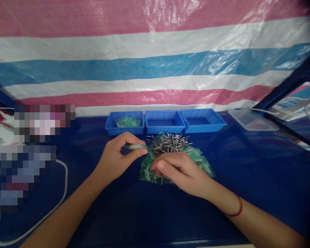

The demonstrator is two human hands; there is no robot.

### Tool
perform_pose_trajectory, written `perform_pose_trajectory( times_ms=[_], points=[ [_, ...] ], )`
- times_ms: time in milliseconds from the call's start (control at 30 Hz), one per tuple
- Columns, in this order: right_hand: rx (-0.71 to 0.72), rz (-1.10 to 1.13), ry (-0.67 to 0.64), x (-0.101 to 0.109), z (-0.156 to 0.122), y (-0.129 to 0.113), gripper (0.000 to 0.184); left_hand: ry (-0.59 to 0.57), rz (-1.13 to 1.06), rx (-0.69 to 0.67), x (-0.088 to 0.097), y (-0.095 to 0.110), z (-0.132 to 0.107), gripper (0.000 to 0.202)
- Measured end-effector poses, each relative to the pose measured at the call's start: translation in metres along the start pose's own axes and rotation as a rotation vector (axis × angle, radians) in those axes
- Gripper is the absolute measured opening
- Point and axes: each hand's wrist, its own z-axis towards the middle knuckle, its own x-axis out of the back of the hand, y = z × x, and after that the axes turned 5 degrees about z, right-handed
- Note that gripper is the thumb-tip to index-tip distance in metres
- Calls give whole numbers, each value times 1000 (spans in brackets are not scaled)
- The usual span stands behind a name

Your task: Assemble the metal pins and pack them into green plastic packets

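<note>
My left hand (pixel 115 156) is closed in a pinch at the left of the pile, with a small green plastic bag (pixel 135 146) between thumb and fingers. My right hand (pixel 183 172) hovers low over the near side of the pile, its fingers curled against the thumb. Whatever those fingers hold, if anything, is hidden. In front of both hands is a heap of thin silvery metal pins (pixel 172 142), perhaps rivets. Several filled green plastic bags (pixel 205 166) lie around and partly under the heap, some covered by my right hand.
Behind the heap stand a left blue bin (pixel 124 131) with green bags (pixel 128 121) inside, a middle blue bin (pixel 165 129) and a right blue bin (pixel 205 128). A clear plastic lid (pixel 253 120) lies right. A white cable (pixel 66 175) curves across the left of the table.
</note>
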Motion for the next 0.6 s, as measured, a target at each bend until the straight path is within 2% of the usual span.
perform_pose_trajectory(
  times_ms=[67, 133, 167, 300, 367, 433, 467, 533, 567, 600],
  points=[
    [-101, 242, -62, -3, -1, -1, 50, 71, 2, -251, -1, 10, -3, 10],
    [-147, 448, -107, -6, -1, 1, 55, 28, 71, -422, -2, 17, -7, 9],
    [-158, 520, -114, -6, -1, 2, 52, -7, 118, -470, -3, 19, -8, 8],
    [-199, 681, -61, -6, 2, 5, 27, -124, 244, -540, -6, 22, -12, 8],
    [-196, 695, 6, -3, 3, 5, 21, -146, 222, -534, -9, 20, -13, 27],
    [-138, 603, 128, 1, 5, 3, 16, -101, 148, -444, -12, 17, -14, 45],
    [-84, 508, 212, 4, 5, 3, 13, -57, 108, -349, -14, 16, -14, 49],
    [52, 243, 371, 8, 5, 3, 7, 9, 37, -71, -18, 12, -14, 48],
    [131, 96, 422, 10, 4, 4, 7, -12, 0, 78, -19, 9, -13, 46],
    [215, -43, 440, 12, 4, 5, 10, -79, -50, 216, -21, 7, -12, 47]
  ],
)
